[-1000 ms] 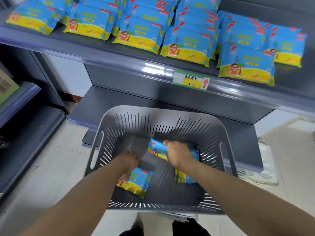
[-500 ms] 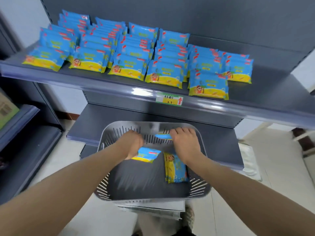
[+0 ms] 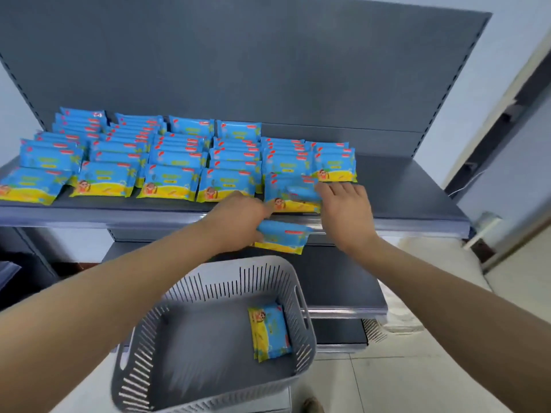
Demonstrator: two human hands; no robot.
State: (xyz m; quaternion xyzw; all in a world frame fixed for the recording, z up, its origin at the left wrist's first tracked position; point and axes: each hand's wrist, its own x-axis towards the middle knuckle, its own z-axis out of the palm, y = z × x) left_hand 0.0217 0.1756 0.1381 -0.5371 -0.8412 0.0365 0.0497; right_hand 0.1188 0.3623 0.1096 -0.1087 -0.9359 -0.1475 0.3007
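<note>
Quick rundown of where we're at. Our left hand (image 3: pixel 238 217) has its fingers curled round the left end of a blue-and-yellow packet (image 3: pixel 283 236) and is gripping it properly. The packet is up in the air just in front of the lip of the grey shelf (image 3: pixel 402 192) and slightly below it, sitting roughly level.

Our right hand (image 3: pixel 346 210) is pretty much flat, with the fingers stretched out nearly straight and a little apart. The fingertips touch the right edge of a blurred packet (image 3: pixel 299 190), which lies on top of the front pack of one row, near the shelf's front edge. It's all motion blur there, so we can't tell whether the thumb has any hold on it.

The shelf itself carries rows of the same packets (image 3: pixel 167 174), overlapping like roof tiles from the back panel (image 3: pixel 268 70) forward. Both hands are at the right-hand end of those rows.

Lower down, near us, is the grey slotted basket (image 3: pixel 226 287). Leftover packets (image 3: pixel 269 332) lie inside on its floor, close to the right wall and turned lengthways (looks like two stacked, but we wouldn't swear to it) — well apart from both hands.
</note>
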